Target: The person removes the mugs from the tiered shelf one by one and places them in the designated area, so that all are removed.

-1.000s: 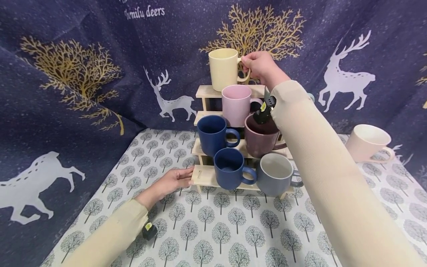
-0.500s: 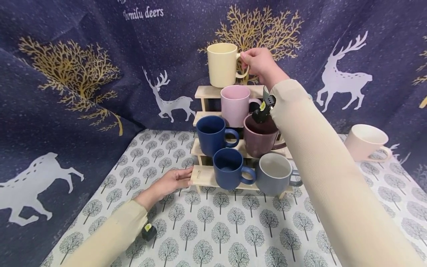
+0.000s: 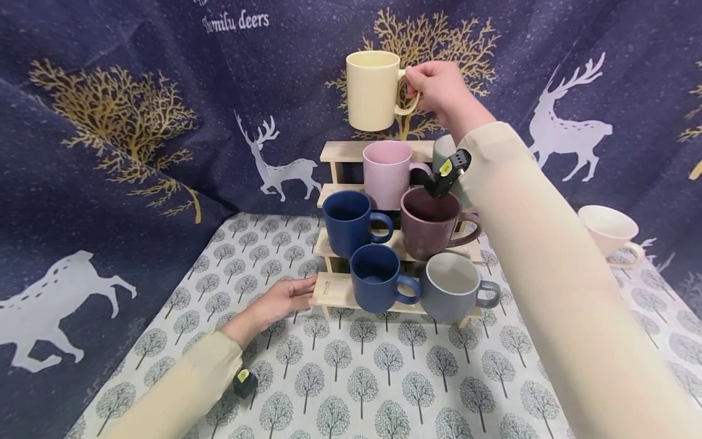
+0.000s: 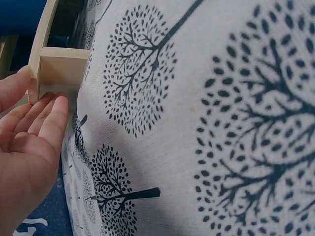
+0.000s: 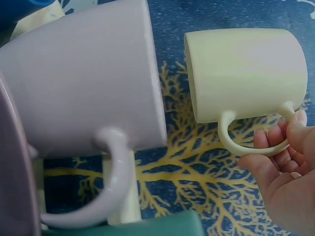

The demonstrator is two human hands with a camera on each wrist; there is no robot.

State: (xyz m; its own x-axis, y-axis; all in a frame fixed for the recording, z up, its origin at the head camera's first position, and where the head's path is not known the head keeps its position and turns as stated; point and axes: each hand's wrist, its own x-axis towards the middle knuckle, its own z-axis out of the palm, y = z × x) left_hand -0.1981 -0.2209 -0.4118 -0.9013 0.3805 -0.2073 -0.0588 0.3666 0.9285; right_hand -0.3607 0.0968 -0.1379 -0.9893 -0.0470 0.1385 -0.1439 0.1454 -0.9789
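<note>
A pale yellow mug hangs upright in the air above the top board of a wooden tiered rack. By its handle my right hand grips it; in the right wrist view the thumb and fingers curl round the handle of the yellow mug. At the rack's lower left corner is my left hand. The left wrist view has that hand holding the end of the board, thumb on one face and fingers on the other.
On the rack stand a pink mug, two navy mugs, a plum mug, a grey mug and a partly hidden grey-green mug. A pale pink mug stands right on the tree-print cloth. A deer-print curtain hangs behind.
My right hand has raised the yellow mug from just at the top board to well above it, drifting slightly right. The left hand keeps its place on the rack.
</note>
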